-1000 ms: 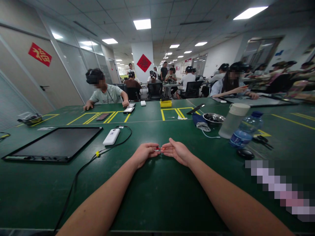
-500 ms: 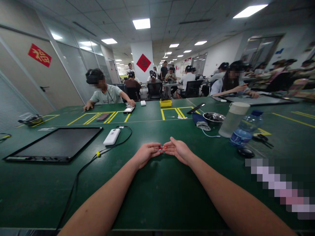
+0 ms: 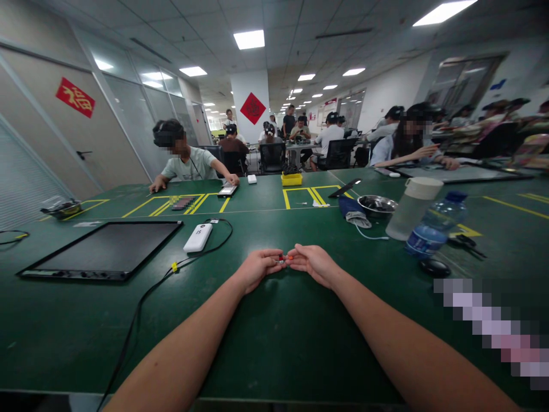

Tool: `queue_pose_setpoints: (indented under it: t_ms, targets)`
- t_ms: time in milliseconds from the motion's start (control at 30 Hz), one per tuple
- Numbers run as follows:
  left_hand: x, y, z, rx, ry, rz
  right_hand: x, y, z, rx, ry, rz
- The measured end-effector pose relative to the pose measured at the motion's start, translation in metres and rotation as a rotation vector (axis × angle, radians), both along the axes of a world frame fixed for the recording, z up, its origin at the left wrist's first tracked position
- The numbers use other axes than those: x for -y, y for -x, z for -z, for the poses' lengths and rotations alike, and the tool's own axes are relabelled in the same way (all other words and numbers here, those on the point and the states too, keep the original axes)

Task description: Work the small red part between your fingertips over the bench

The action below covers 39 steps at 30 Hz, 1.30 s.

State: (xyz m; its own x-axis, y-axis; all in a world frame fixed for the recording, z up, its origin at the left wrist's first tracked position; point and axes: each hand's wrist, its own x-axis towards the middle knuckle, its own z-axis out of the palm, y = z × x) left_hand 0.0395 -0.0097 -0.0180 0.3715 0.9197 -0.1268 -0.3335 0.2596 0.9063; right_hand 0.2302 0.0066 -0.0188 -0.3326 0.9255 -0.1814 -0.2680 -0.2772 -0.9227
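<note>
Both my forearms reach out over the green table. My left hand and my right hand meet fingertip to fingertip at the table's middle. Between the pinched fingers sits a tiny red and orange piece, too small to name. Each hand is closed in a pinch on one end of it. The hands rest low on the table top.
A black flat panel lies at the left, a white power bank with a black cable beside it. A pitcher, water bottle, metal bowl and black puck stand at the right. People sit at the far tables.
Both hands have kept their pinch on the small piece. The camera has shifted slightly, so the scene sits a little lower and to the right.
</note>
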Motion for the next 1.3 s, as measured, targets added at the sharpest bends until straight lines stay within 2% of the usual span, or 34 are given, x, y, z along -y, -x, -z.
queue_pose_setpoints:
  t_ms: [567, 967, 1300]
  targets:
    - [-0.0021, 0.0006, 0.0020, -0.039, -0.004, 0.009, -0.0004, -0.0009, 0.0014, -0.005, -0.017, -0.032]
    - [-0.0043, 0.0095, -0.0034, -0.093, 0.036, -0.072, 0.0065, 0.0054, -0.0022, -0.075, -0.028, -0.103]
    - [-0.0076, 0.0089, 0.0033, -0.086, 0.023, -0.036, 0.0048, 0.0044, 0.0025, -0.017, -0.055, -0.093]
